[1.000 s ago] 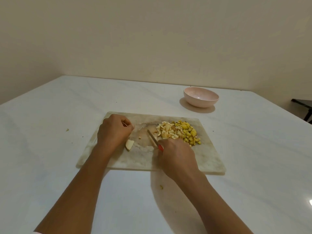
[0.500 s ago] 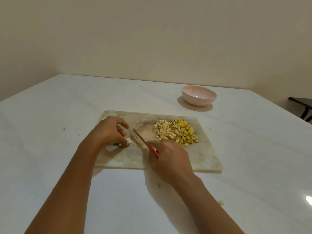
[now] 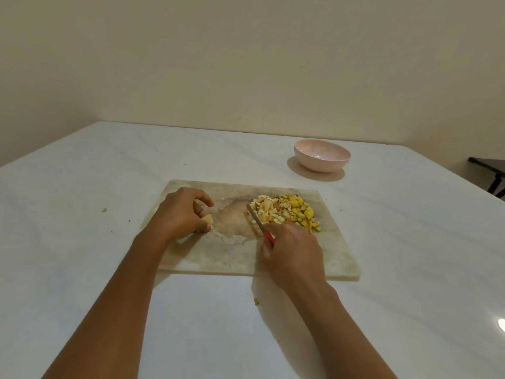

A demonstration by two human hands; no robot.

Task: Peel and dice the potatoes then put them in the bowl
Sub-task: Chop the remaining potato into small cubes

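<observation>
A stone cutting board (image 3: 322, 250) lies on the white table. On its right part sits a heap of diced potato (image 3: 289, 213), pale at the left and yellow at the right. My left hand (image 3: 181, 212) rests on the board's left part and pinches a small potato piece (image 3: 208, 219). My right hand (image 3: 293, 250) grips a red-handled knife (image 3: 257, 218), whose blade lies against the left side of the heap. A pink bowl (image 3: 322, 155) stands beyond the board at the right, and nothing shows inside it.
Small scraps lie on the table: one left of the board (image 3: 104, 210) and one near my right forearm (image 3: 256, 301). A dark piece of furniture (image 3: 489, 170) shows past the table's right edge. A beige wall rises behind the table.
The knife has moved right, from beside my left hand to the edge of the diced heap. My left hand has stayed at the board's left with its potato piece.
</observation>
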